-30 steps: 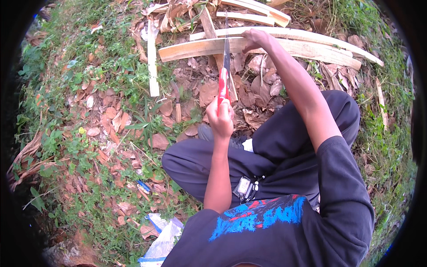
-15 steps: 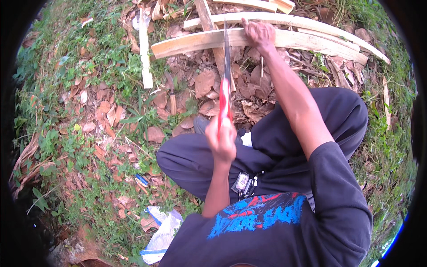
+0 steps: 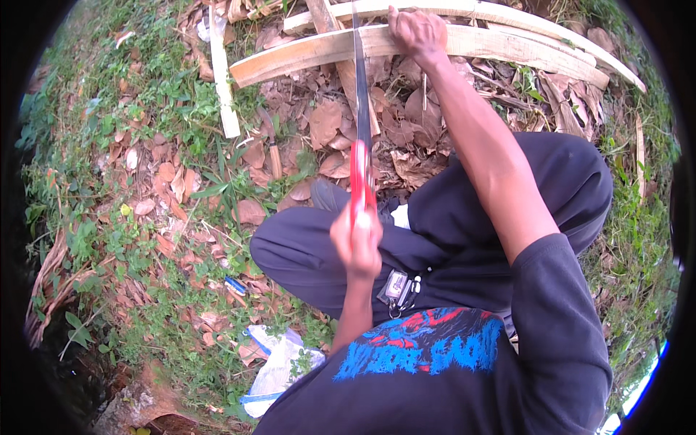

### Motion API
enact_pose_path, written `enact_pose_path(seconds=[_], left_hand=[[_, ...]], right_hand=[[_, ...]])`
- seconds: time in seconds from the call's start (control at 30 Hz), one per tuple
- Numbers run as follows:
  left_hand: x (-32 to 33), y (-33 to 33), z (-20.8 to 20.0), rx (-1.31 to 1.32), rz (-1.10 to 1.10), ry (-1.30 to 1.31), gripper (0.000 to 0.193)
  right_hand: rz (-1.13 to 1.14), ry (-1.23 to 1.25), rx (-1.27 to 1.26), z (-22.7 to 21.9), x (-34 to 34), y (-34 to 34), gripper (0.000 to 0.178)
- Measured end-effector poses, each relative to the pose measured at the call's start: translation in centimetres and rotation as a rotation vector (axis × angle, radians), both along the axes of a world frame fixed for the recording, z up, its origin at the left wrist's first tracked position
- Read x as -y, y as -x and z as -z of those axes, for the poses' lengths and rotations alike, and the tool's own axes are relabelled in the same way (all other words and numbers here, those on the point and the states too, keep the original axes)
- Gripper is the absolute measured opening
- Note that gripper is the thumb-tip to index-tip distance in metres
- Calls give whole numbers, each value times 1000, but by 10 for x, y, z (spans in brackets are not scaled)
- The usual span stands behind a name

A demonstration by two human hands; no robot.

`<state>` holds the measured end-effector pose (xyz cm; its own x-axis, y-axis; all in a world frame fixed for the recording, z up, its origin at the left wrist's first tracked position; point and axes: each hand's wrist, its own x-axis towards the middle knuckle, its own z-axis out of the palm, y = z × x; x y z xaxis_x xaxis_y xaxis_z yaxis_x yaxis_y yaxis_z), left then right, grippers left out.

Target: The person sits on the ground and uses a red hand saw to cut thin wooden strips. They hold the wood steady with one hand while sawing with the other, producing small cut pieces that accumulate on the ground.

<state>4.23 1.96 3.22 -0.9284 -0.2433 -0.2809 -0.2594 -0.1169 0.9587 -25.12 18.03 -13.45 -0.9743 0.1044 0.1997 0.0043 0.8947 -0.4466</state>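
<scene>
My left hand [image 3: 357,243] is closed around the red handle of a handsaw [image 3: 358,167], its dark blade pointing away from me. The blade crosses a pale curved wooden board [image 3: 304,54] left of its middle. My right hand [image 3: 419,35] presses on that board just right of the blade, fingers bent over it and thumb toward the saw. Under the board runs a narrow wooden strip [image 3: 348,80], lying crosswise on the leaves. How deep the blade sits in the wood I cannot tell.
Other curved boards [image 3: 551,36] lie behind and to the right. A pale stick [image 3: 221,80] and a knife with a wooden handle [image 3: 275,161] lie left. Nearer are a blue object [image 3: 235,286] and a white-and-blue plastic bag [image 3: 279,366]. My crossed legs [image 3: 312,250] sit below the saw.
The saw and my left hand have shifted slightly left and toward me in the picture. The whole view has moved a little too. My right hand stays on the board.
</scene>
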Motion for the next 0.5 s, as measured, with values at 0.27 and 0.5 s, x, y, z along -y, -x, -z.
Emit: enact_pose_path(seconds=[0.27,0.5], left_hand=[[9,17,33,-144,77,169,21],[28,5,46,-181,-124,430,33]], right_hand=[[-36,-152,-728,32,-1,3,13],[-13,39,-214,41,-2,10,39]])
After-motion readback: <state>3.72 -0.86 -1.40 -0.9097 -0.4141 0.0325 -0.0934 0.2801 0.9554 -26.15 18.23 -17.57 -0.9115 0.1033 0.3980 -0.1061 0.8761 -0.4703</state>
